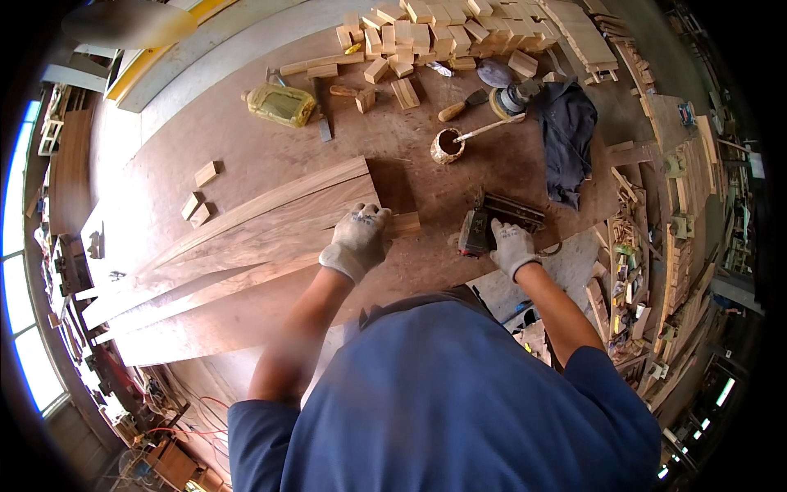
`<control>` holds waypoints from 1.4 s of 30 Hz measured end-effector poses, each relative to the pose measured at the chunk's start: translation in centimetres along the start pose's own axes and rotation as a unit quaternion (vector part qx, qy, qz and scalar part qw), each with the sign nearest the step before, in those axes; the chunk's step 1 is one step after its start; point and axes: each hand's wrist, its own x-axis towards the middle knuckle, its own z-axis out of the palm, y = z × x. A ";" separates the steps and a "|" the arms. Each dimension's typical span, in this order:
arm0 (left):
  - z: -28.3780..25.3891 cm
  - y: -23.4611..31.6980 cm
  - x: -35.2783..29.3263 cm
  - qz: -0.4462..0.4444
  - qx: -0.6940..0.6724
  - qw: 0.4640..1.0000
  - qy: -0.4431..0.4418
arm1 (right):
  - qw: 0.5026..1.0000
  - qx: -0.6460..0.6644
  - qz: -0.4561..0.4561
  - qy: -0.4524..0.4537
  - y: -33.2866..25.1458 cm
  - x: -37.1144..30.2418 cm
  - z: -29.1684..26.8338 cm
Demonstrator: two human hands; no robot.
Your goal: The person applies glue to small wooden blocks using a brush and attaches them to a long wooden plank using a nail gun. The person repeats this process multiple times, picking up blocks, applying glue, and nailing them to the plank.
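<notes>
My left hand [359, 239], in a pale work glove, rests at the near right ends of several long brown wooden boards [270, 211]. Its fingers curl over a board; their tips are partly hidden. The boards lie side by side, slightly fanned out, across the workbench [426, 266]. To the right, my gloved right hand [513, 246] is closed at the near side of a dark, worn boxy tool [475, 232]. The glove hides part of this tool, and its exact kind is unclear. A dark strip-like top [515, 210] shows beyond the fingers.
Beyond the hands stand a crusted glue pot [448, 146] with a stick, a sander [510, 100] and a dark cloth [567, 135]. A yellowish plastic bottle [280, 105] lies near a hammer [324, 123]. Stacked wood blocks [443, 37] line the far edge; small blocks [206, 173] sit left.
</notes>
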 end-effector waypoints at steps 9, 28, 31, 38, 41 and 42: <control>-0.3 0.6 0.7 -0.004 0.009 0.998 -0.060 | 0.990 0.091 -0.054 0.094 -2.3 0.2 -4.5; 2.0 0.5 -7.9 -0.119 -0.072 0.966 0.217 | 0.970 0.092 -0.221 -0.053 -16.1 7.8 -9.1; 2.5 -0.3 -12.1 -0.201 -0.129 0.934 0.266 | 0.970 0.100 -0.221 -0.038 -16.2 7.6 -8.8; 3.6 -9.6 -20.9 -0.404 -0.309 0.737 0.444 | 0.963 0.137 -0.230 0.046 -16.4 7.1 -6.7; 5.9 -20.8 -26.2 -0.420 -0.543 0.519 0.510 | 0.958 0.152 -0.234 0.070 -16.9 3.8 -7.3; 2.4 -22.1 -26.2 -0.416 -0.593 0.440 0.531 | 0.962 0.161 -0.206 0.084 -16.6 1.7 -7.4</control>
